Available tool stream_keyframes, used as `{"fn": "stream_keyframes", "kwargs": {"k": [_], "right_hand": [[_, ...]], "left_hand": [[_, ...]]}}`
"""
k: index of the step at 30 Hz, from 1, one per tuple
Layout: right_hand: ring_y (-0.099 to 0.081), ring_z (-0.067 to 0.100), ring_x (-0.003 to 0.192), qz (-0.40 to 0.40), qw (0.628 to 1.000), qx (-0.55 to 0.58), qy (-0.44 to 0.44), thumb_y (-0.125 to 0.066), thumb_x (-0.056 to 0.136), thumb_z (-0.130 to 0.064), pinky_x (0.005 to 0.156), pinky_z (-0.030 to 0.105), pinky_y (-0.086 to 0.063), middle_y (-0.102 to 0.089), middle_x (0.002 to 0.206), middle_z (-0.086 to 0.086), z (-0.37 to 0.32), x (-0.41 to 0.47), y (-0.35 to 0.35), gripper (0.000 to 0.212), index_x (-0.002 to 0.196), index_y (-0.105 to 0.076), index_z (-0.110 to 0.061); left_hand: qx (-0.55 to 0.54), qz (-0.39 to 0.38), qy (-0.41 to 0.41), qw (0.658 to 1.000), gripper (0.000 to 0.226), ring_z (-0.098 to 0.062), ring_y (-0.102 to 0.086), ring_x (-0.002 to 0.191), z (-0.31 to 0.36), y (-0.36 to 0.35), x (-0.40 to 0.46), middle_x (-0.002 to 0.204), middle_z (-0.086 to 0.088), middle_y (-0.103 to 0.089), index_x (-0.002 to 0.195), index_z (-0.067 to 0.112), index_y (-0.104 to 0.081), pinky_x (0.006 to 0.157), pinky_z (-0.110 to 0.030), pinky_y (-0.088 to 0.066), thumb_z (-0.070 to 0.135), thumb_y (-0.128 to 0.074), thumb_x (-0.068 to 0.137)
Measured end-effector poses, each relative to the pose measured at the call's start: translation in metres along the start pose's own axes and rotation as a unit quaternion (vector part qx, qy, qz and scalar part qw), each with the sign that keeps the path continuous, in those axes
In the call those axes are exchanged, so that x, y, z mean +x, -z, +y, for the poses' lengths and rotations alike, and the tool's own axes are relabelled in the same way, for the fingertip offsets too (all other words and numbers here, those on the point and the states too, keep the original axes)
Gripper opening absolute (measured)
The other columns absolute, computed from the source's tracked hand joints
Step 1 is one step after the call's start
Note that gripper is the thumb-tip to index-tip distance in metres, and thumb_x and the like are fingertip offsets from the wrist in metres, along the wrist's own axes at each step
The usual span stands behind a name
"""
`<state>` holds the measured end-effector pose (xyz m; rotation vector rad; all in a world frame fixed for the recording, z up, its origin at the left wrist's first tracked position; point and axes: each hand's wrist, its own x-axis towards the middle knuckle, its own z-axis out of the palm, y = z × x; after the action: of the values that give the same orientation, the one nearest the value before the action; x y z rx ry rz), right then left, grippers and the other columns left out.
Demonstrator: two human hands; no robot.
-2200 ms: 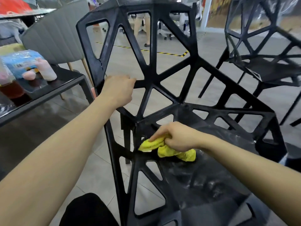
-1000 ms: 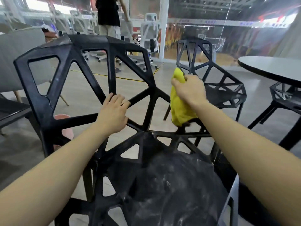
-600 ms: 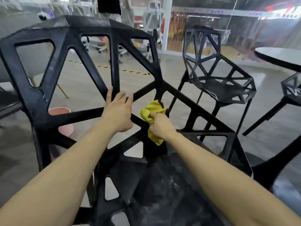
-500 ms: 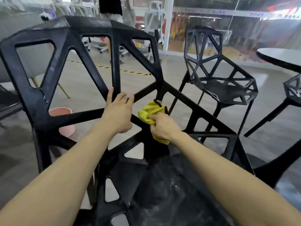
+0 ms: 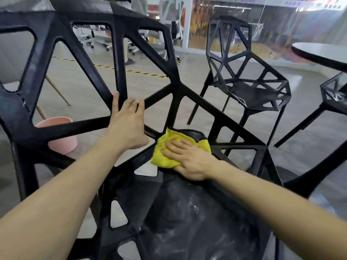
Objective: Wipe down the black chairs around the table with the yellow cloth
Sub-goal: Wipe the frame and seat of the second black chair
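A black lattice chair (image 5: 120, 59) fills the near view, its seat smeared with pale marks. My left hand (image 5: 127, 124) grips a junction of the backrest struts, fingers wrapped over the bars. My right hand (image 5: 189, 160) lies flat, fingers spread, pressing the yellow cloth (image 5: 165, 152) against the struts where the backrest meets the seat. The cloth is partly hidden under my palm. A second black chair (image 5: 249, 85) stands behind on the right, and part of a third black chair (image 5: 336, 94) shows at the right edge.
A dark round table (image 5: 323, 53) sits at the upper right above the third chair. A pink bucket (image 5: 60, 136) stands on the floor behind the near chair's backrest. White office chairs and a standing person's legs are far back.
My right hand has slid the cloth down and right along the strut and flattened over it. My left hand keeps its hold on the backrest. The view has moved closer.
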<state>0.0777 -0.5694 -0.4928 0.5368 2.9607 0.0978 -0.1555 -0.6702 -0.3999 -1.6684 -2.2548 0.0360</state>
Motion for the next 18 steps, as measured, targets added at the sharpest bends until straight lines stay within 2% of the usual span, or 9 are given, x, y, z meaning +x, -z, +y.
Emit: {"fn": "stream_keyframes", "kwargs": {"k": [2, 3, 5, 7, 8, 10, 12, 13, 18], "right_hand": [[-0.004, 0.026, 0.164, 0.017, 1.0, 0.017, -0.018, -0.03, 0.104, -0.051, 0.132, 0.048, 0.0, -0.008, 0.178, 0.002, -0.016, 0.032, -0.011, 0.071, 0.17, -0.013, -0.029], [-0.003, 0.026, 0.164, 0.024, 0.999, 0.02, -0.023, -0.032, 0.107, -0.05, 0.132, 0.049, 0.0, -0.007, 0.178, 0.002, -0.018, 0.036, -0.012, 0.069, 0.17, -0.012, -0.029], [-0.005, 0.024, 0.164, 0.021, 0.999, 0.016, -0.026, -0.036, 0.11, -0.049, 0.133, 0.047, -0.002, -0.011, 0.177, 0.001, -0.007, 0.019, -0.007, 0.066, 0.169, -0.016, -0.029], [-0.009, 0.02, 0.164, -0.002, 1.0, 0.009, -0.027, -0.032, 0.108, -0.051, 0.133, 0.042, -0.005, -0.017, 0.176, -0.001, 0.013, -0.019, 0.003, 0.063, 0.168, -0.024, -0.031], [-0.01, 0.017, 0.164, -0.017, 1.0, 0.003, -0.024, -0.026, 0.107, -0.054, 0.133, 0.04, -0.006, -0.018, 0.176, -0.003, 0.022, -0.043, 0.009, 0.065, 0.167, -0.026, -0.032], [-0.002, 0.009, 0.163, -0.044, 0.998, -0.016, -0.035, -0.013, 0.102, -0.059, 0.133, 0.034, -0.001, -0.009, 0.176, -0.01, 0.031, -0.087, 0.017, 0.07, 0.168, -0.021, -0.036], [0.006, 0.008, 0.163, -0.061, 0.996, -0.026, -0.056, -0.001, 0.095, -0.064, 0.132, 0.03, 0.007, 0.002, 0.175, -0.012, 0.025, -0.092, 0.018, 0.078, 0.169, -0.012, -0.038], [0.008, 0.009, 0.163, -0.06, 0.996, -0.016, -0.059, 0.002, 0.094, -0.065, 0.132, 0.031, 0.008, 0.003, 0.176, -0.01, 0.015, -0.076, 0.016, 0.082, 0.169, -0.009, -0.036], [0.006, 0.019, 0.164, 0.002, 0.995, 0.091, -0.051, -0.025, 0.111, -0.052, 0.132, 0.041, 0.007, -0.001, 0.178, 0.001, -0.034, 0.038, 0.008, 0.066, 0.17, -0.011, -0.027]], "left_hand": [[0.009, 0.002, 0.003, 1.0, 0.131, -0.028, -0.015, 0.164, 0.0, -0.002, 0.0, 0.168, -0.014, -0.035, 0.168, 0.002, -0.013, 0.129, -0.062, 0.016, 0.076, -0.027, 0.061], [0.029, 0.006, -0.002, 1.0, 0.136, -0.029, -0.015, 0.164, -0.001, -0.005, 0.0, 0.169, -0.015, -0.033, 0.168, 0.002, -0.011, 0.129, -0.063, 0.016, 0.084, -0.029, 0.061], [0.07, 0.027, -0.015, 0.997, 0.139, -0.03, -0.014, 0.164, -0.004, -0.012, -0.002, 0.17, -0.017, -0.032, 0.169, 0.006, -0.005, 0.129, -0.064, 0.013, 0.089, -0.052, 0.067], [0.094, 0.031, -0.029, 0.995, 0.135, -0.032, -0.011, 0.165, -0.006, -0.016, -0.004, 0.17, -0.021, -0.031, 0.172, 0.022, -0.003, 0.129, -0.066, 0.011, 0.085, -0.066, 0.072], [0.097, 0.023, -0.035, 0.994, 0.128, -0.032, -0.009, 0.165, -0.006, -0.015, -0.005, 0.17, -0.023, -0.029, 0.171, 0.03, -0.007, 0.128, -0.066, 0.012, 0.084, -0.069, 0.073], [0.084, 0.013, -0.04, 0.996, 0.106, -0.034, -0.003, 0.166, -0.003, -0.013, -0.004, 0.171, -0.026, -0.026, 0.163, 0.039, -0.034, 0.128, -0.066, 0.013, 0.083, -0.069, 0.072], [0.073, -0.005, -0.037, 0.997, 0.087, -0.036, 0.001, 0.166, 0.0, -0.009, -0.002, 0.172, -0.03, -0.02, 0.143, 0.039, -0.062, 0.129, -0.063, 0.013, 0.085, -0.064, 0.069], [0.072, -0.019, -0.037, 0.997, 0.084, -0.037, 0.003, 0.166, 0.002, -0.007, -0.002, 0.173, -0.031, -0.017, 0.137, 0.037, -0.068, 0.13, -0.061, 0.013, 0.086, -0.062, 0.069], [0.091, -0.042, -0.026, 0.995, 0.082, -0.038, 0.004, 0.165, 0.0, -0.002, 0.0, 0.173, -0.031, -0.014, 0.132, 0.036, -0.072, 0.131, -0.058, 0.011, 0.081, -0.061, 0.065]]}}
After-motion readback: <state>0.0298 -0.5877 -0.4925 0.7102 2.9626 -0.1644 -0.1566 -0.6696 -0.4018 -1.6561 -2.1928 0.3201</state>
